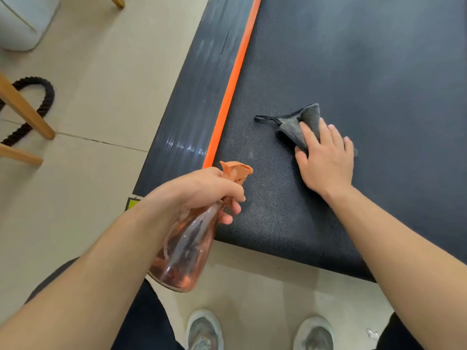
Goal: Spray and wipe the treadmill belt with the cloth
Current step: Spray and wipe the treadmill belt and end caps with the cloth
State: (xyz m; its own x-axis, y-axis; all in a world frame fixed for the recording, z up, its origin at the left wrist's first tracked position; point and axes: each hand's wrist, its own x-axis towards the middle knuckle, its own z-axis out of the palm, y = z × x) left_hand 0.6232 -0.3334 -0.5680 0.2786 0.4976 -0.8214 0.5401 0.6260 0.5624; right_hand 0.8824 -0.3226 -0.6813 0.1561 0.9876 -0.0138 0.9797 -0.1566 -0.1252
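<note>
My left hand (202,190) is wrapped round the neck of the spray bottle (184,248), fingers curled by the orange trigger, nozzle aimed out over the treadmill belt (379,72) just ahead of my knuckles. The bottle is clear orange-tinted plastic and looks nearly empty, so I judge it light, rigid and a bit slick; the neck is the sensible place to hold it. Over to the right, my right hand (326,160) lies flat with the fingers straight, pressing the cloth (300,122) onto the belt. The dark grey cloth is bunched, with most of it poking out past my fingertips and one corner trailing towards the orange strip (232,82) that edges the belt. It looks soft and limp (microfibre, I'd guess), so an open palm on top should drive it better than a pinch. The belt under both hands is dark and finely textured, probably grippy enough to drag at the fabric. As for writing: no label on the bottle, and the yellow-green sticker (132,203) beside my left wrist is too hidden to read
</note>
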